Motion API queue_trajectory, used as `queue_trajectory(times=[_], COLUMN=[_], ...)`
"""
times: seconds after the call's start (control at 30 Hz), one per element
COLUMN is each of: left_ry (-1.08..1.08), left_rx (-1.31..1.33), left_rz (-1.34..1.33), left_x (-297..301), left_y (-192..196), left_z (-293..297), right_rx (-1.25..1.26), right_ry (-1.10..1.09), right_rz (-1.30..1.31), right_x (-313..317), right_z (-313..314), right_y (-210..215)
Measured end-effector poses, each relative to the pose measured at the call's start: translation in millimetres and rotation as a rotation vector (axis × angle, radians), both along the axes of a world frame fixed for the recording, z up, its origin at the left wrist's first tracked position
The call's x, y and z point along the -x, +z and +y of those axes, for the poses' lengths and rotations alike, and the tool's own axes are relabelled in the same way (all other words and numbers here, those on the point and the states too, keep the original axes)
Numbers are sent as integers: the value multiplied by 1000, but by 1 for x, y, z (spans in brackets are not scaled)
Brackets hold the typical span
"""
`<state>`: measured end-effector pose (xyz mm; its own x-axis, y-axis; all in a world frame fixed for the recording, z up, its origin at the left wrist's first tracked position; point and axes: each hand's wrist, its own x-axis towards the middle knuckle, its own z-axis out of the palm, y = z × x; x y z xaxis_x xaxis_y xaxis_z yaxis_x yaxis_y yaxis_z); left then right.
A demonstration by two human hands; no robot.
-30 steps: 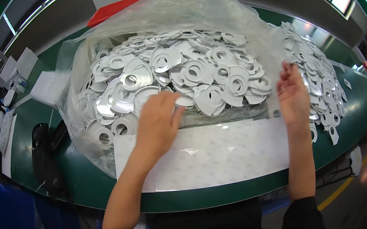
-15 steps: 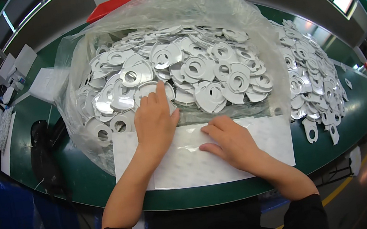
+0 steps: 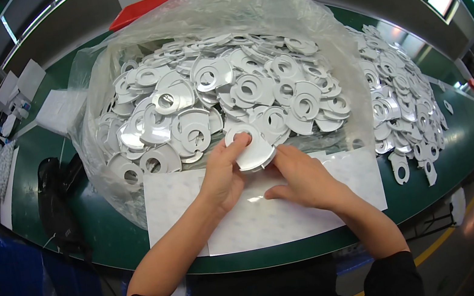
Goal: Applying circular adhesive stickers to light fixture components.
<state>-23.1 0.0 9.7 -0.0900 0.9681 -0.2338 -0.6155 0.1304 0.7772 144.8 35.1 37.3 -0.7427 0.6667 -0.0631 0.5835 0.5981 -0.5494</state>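
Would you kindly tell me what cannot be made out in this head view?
- Underside of the white ring part: covered by the left hand and right hand.
- Middle of the white sheet: hidden under both hands.
- Lower parts in the plastic bag: buried by the pile.
- Black object at left: too dark to identify.

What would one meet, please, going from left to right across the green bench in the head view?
Black bag → clear plastic bag of white rings → left hand → right hand → loose pile of white rings.
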Motion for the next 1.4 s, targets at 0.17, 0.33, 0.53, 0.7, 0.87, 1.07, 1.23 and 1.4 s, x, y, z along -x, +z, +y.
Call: queue_trajectory(times=[0.17,0.33,0.53,0.7,0.87,1.07,1.23,1.4], left_ry=[-94,-61,4,-26,-12,1,-3,-13], left_rx=[-158,-138,-128,-148,-126,-123,-127,-134], left_rz=[-561,-582,-529,-517,-489,-491,-492,-480], left_x=[1,-1,-4,-3,-4,-5,-4,-5], left_y=[-11,-15,-13,-20,-18,-17,-18,-15], left_z=[1,2,2,4,5,5,5,5], right_rx=[-49,-56,-94,32,30,54,-94,-272], right_ry=[35,-16,7,56,59,36,-17,27], right_rz=[-6,42,32,-25,-23,-43,-19,-19], right_x=[1,-2,0,4,4,5,8,7], right_z=[-8,-10,-7,5,5,6,-10,-25], right_y=[3,3,1,2,1,4,3,4])
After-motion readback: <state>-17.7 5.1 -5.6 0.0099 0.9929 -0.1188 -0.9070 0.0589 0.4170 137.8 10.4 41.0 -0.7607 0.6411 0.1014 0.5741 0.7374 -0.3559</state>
